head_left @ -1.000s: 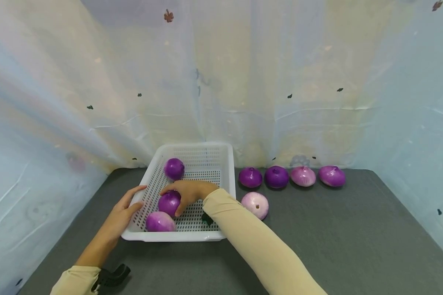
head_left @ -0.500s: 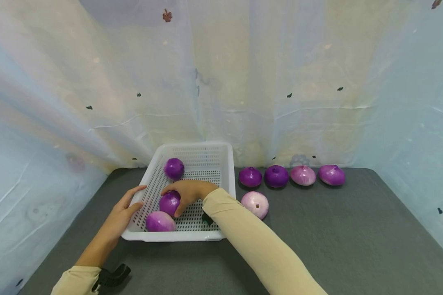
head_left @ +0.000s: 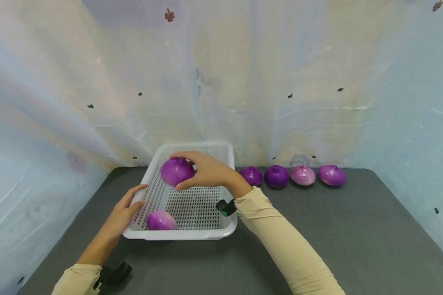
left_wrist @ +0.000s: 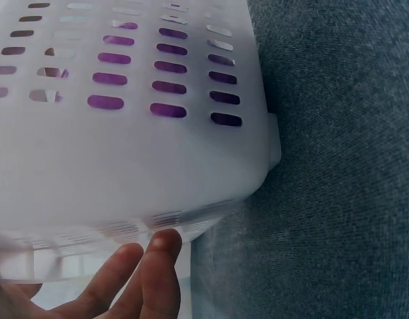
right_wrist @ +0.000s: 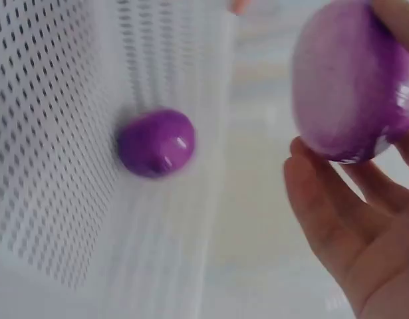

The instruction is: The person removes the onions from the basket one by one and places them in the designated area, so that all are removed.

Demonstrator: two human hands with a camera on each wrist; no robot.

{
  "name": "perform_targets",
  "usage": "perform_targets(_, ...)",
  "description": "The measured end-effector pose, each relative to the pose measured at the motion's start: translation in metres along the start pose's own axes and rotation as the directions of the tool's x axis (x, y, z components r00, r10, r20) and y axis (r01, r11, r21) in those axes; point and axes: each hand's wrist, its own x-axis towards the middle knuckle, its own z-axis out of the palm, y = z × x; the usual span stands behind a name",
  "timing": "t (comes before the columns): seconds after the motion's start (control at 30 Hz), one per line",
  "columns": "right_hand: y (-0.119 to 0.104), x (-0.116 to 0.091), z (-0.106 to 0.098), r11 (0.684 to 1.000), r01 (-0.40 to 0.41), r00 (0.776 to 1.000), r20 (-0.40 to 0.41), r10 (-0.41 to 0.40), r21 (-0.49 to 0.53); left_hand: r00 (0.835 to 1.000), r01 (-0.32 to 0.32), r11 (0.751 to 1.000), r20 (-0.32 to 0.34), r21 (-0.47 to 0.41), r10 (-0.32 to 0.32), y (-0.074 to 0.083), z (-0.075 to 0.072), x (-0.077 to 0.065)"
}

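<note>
My right hand (head_left: 210, 172) grips a red onion (head_left: 175, 172) by its right side, held up over the back left of a white slotted basket (head_left: 177, 235). In the right wrist view, thumb and fingers wrap the same onion (right_wrist: 350, 83), while another onion (right_wrist: 156, 143) lies low against the basket wall. A paler purple onion (head_left: 161, 221) sits in the basket's front left corner. On the left side, my left hand (head_left: 122, 215) holds the basket rim, thumb over the top. The left wrist view shows its fingertips (left_wrist: 165, 239) at the rim's outer side.
Right of the basket, several red onions stand in a row on the dark grey table: two dark ones (head_left: 251, 176) (head_left: 277, 177), a pink one (head_left: 303, 176) and another (head_left: 332, 175). A patterned curtain (head_left: 221, 82) hangs behind. Black wrist mounts (head_left: 227, 207) sit on both wrists.
My right hand has lifted the middle onion out of the basket's left row, moving up and back; it covers the far onion in the head view. The right sleeve now hides the pale onion. The left hand stays.
</note>
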Motion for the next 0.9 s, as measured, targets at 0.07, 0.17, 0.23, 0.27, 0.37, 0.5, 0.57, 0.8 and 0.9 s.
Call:
perform_targets(0.07, 0.006, -0.02, -0.015, 0.993, 0.003, 0.996, -0.09, 0.008, 0.114, 1.0, -0.008, 1.0, -0.003, 0.006, 0.008, 0.001, -0.002, 0.0)
perform_targets(0.17, 0.022, -0.046, -0.028, 0.963, -0.02, 0.968, -0.236, 0.086, 0.268, 1.0, -0.006, 1.0, -0.01, 0.022, 0.007, 0.001, -0.007, -0.002)
perform_targets(0.23, 0.036, -0.06, -0.031, 0.935, -0.054, 0.933, -0.315, 0.172, 0.351, 1.0, -0.01, 1.0, -0.017, 0.028, 0.01, 0.001, -0.011, -0.005)
perform_targets(0.27, 0.043, -0.066, -0.031, 0.922, -0.08, 0.912, -0.344, 0.221, 0.38, 1.0, -0.01, 0.999, -0.021, 0.033, 0.011, 0.001, -0.012, -0.006)
perform_targets(0.37, 0.062, -0.08, -0.028, 0.89, -0.156, 0.865, -0.376, 0.333, 0.429, 0.999, -0.008, 0.999, -0.03, 0.036, 0.009, 0.0, -0.015, -0.008)
perform_targets(0.5, 0.08, -0.096, -0.022, 0.877, -0.229, 0.852, -0.35, 0.39, 0.422, 1.0, -0.003, 1.0, -0.031, 0.026, 0.004, -0.001, -0.015, -0.008)
perform_targets(0.57, 0.084, -0.103, -0.02, 0.879, -0.245, 0.866, -0.315, 0.388, 0.41, 1.0, -0.002, 1.0, -0.031, 0.017, 0.003, -0.002, -0.014, -0.008)
perform_targets(0.8, 0.087, -0.123, -0.018, 0.821, -0.28, 0.877, -0.215, 0.43, 0.498, 1.0, -0.004, 1.0, -0.015, 0.001, 0.004, 0.001, -0.007, -0.004)
perform_targets(0.9, 0.088, -0.13, -0.017, 0.729, -0.309, 0.861, -0.147, 0.488, 0.611, 1.0, -0.002, 1.0, -0.009, -0.016, 0.002, 0.001, -0.005, -0.002)
